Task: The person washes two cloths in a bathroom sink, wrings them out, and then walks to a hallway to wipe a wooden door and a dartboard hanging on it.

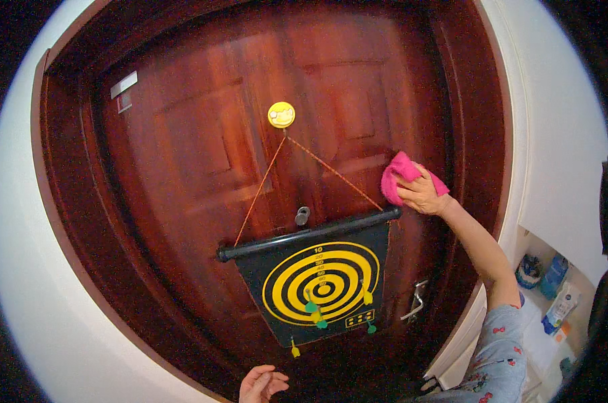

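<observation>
My right hand [422, 194] grips a pink cloth [398, 174] and presses it against the dark red-brown wooden door [198, 151], right of its middle. Just below the cloth is the right end of the black rod of a roll-up dartboard [256, 287]. This board has yellow rings and hangs tilted on an orange cord [260, 194] from a round yellow hook [281, 115]. Several green and yellow darts [367, 296] stick to it. Low in the picture, my left hand [262, 385] is empty, its fingers loosely curled and apart, below the board.
A metal door handle [414, 305] sits at the lower right of the door. Above the board's rod is a peephole [302, 216]. A white label [124, 85] is at the upper left. Shelved packages [561, 307] stand to the right, beyond the door frame [495, 126].
</observation>
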The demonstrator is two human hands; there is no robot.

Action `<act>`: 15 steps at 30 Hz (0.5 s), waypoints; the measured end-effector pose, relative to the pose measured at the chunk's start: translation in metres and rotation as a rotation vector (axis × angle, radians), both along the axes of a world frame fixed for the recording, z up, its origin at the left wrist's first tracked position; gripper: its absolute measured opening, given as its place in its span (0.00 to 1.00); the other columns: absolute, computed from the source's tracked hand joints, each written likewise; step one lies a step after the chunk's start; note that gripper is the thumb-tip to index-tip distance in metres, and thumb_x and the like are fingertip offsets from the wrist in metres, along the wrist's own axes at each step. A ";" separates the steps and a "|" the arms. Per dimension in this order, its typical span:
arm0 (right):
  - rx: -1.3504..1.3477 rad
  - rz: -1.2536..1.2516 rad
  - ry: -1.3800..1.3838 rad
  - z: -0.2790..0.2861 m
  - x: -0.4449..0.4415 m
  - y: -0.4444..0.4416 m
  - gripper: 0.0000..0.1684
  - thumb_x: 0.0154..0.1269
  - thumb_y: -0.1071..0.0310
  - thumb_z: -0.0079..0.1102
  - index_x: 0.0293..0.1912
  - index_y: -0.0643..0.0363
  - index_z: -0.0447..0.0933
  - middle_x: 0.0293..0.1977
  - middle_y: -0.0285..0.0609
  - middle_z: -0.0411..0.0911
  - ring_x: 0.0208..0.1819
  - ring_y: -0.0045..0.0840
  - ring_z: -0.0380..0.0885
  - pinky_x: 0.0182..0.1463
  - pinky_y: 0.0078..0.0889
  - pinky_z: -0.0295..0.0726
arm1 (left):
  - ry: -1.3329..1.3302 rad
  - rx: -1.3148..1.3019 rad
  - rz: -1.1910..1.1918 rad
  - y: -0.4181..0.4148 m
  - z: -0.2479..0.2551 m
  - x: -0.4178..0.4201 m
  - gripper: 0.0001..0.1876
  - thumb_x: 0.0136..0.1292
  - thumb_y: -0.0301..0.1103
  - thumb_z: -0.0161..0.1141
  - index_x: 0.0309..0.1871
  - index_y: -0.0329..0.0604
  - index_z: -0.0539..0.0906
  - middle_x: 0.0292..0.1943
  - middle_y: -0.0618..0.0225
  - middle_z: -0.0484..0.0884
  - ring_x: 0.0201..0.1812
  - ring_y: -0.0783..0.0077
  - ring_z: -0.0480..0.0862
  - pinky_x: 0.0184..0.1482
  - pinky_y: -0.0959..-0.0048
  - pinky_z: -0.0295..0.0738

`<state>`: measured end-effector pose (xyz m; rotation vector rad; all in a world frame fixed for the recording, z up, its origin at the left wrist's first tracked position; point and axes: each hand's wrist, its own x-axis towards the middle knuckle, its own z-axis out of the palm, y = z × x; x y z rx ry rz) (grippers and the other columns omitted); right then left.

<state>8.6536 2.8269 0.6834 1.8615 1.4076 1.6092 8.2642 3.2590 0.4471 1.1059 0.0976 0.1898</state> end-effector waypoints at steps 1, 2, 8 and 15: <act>0.020 0.038 -0.016 0.005 0.004 -0.004 0.27 0.57 0.59 0.63 0.57 0.49 0.74 0.64 0.43 0.71 0.67 0.41 0.68 0.73 0.60 0.53 | -0.008 -0.013 -0.042 -0.007 0.001 0.008 0.14 0.71 0.33 0.57 0.56 0.39 0.76 0.41 0.54 0.85 0.38 0.66 0.86 0.44 0.70 0.84; 0.039 0.078 -0.033 0.016 0.014 0.002 0.28 0.57 0.60 0.64 0.58 0.49 0.73 0.64 0.43 0.70 0.68 0.42 0.65 0.73 0.60 0.53 | -0.016 -0.025 -0.082 -0.015 0.006 0.018 0.14 0.71 0.33 0.57 0.56 0.39 0.76 0.41 0.54 0.85 0.38 0.66 0.86 0.44 0.69 0.84; 0.087 0.372 -0.150 0.118 -0.008 0.134 0.26 0.58 0.58 0.63 0.57 0.48 0.75 0.61 0.41 0.74 0.63 0.35 0.71 0.75 0.56 0.52 | -0.139 0.171 -0.373 -0.085 0.070 0.078 0.16 0.74 0.33 0.52 0.59 0.33 0.74 0.48 0.50 0.83 0.47 0.61 0.85 0.54 0.63 0.79; 0.802 -0.109 -0.326 0.204 0.031 0.041 0.25 0.72 0.57 0.45 0.63 0.57 0.71 0.68 0.46 0.65 0.71 0.33 0.61 0.72 0.49 0.56 | -0.213 0.350 -0.459 -0.104 0.065 0.077 0.12 0.72 0.33 0.55 0.53 0.37 0.78 0.42 0.52 0.84 0.41 0.62 0.86 0.48 0.63 0.81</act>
